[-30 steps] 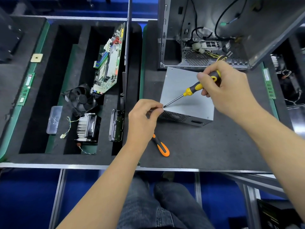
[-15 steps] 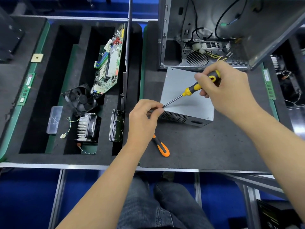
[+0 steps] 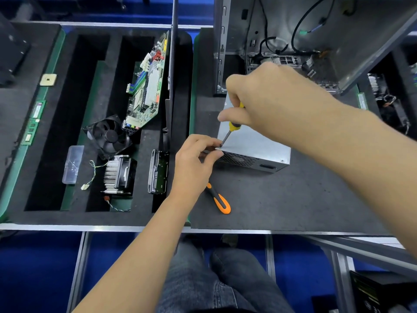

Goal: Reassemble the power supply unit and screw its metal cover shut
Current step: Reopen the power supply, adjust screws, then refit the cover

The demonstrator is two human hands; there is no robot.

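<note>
Grey sheet-metal power supply box (image 3: 255, 141) sits on the black desk (image 3: 293, 199); my right hand (image 3: 270, 102) grips the yellow-handled screwdriver (image 3: 233, 125), shaft slanting down-left onto its near-left top corner. My left hand (image 3: 194, 161), nearer that corner, pinches what I judge is the screw, too small to see.

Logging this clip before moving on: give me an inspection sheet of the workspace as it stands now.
Surface: black foam mat, worn.
Job's things: power supply unit lies flat, cover on; yellow screwdriver tip at its near-left top corner.
Clutter: orange-handled tool; motherboard, fan, heatsink, drive in the foam tray.
Grips: left hand pinches at that corner; right hand grips the screwdriver.
Cables: loose black leads in the open case.
Surroundings: blue floor, metal frame.
</note>
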